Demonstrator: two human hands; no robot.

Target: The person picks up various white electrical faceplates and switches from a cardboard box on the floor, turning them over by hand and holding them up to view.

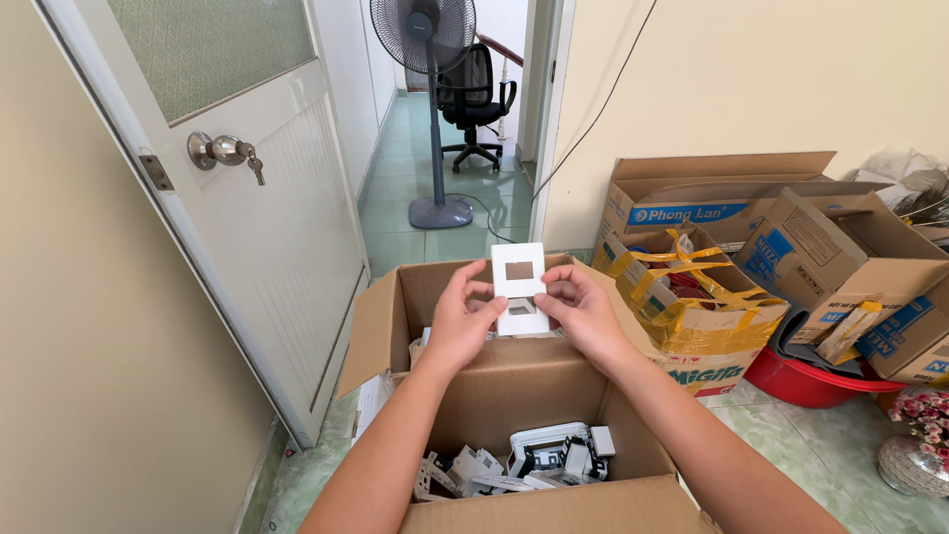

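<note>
Both hands hold a white plastic switch cover plate (518,285) upright above an open cardboard box (514,386). The plate has two square cut-outs, one above the other. My left hand (462,318) pinches its left edge and my right hand (578,309) pinches its right edge. Down inside the box lie several white plastic switch parts (539,460) in a loose pile near its front wall.
An open white door with a metal knob and keys (225,150) stands at the left. To the right are several open cardboard boxes (692,297) and a red basin (811,381). A standing fan (432,99) and a black office chair (474,94) occupy the green-tiled hallway beyond.
</note>
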